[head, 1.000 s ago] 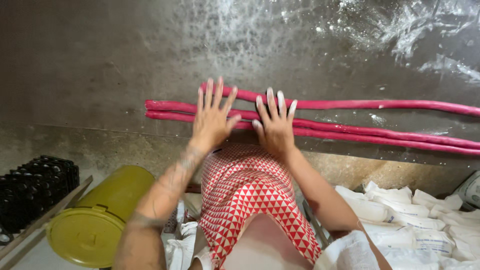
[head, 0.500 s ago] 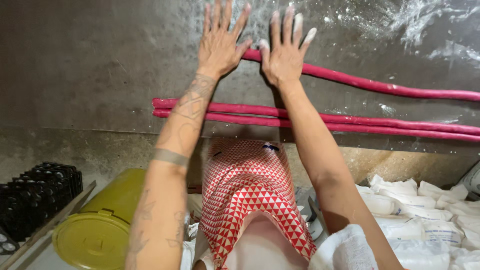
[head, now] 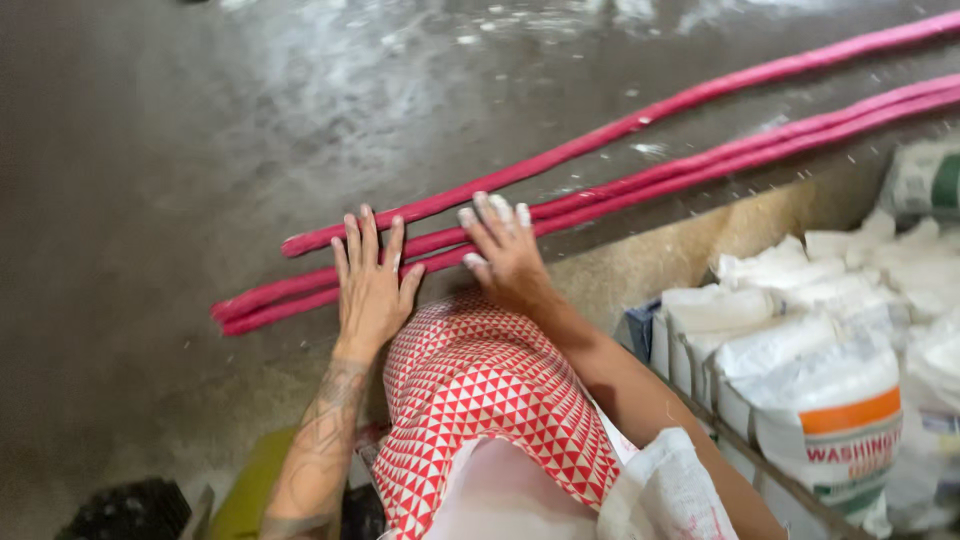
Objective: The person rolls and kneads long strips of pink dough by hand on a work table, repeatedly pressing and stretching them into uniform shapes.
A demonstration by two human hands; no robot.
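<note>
Three long pink dough ropes (head: pixel 640 175) lie across a dark, flour-dusted worktable (head: pixel 200 150), running from lower left to upper right. My left hand (head: pixel 372 285) lies flat with fingers spread on the two nearer ropes, close to their left ends. My right hand (head: pixel 505 250) also presses flat on those ropes just to the right, its fingertips white with flour. The third rope (head: pixel 560 160) lies a little farther away, untouched. A red-and-white triangle-patterned apron (head: pixel 480 400) covers my front at the table edge.
White flour sacks (head: pixel 800 340) are stacked in a crate at the lower right beside the table. A yellow-green lidded bucket (head: pixel 250 490) and a black crate (head: pixel 120 510) sit low at the left. Flour patches (head: pixel 400 60) streak the far tabletop.
Both hands have drawn back from the far rope to the two near ropes at the table edge. The view has swung, so the ropes now run diagonally.
</note>
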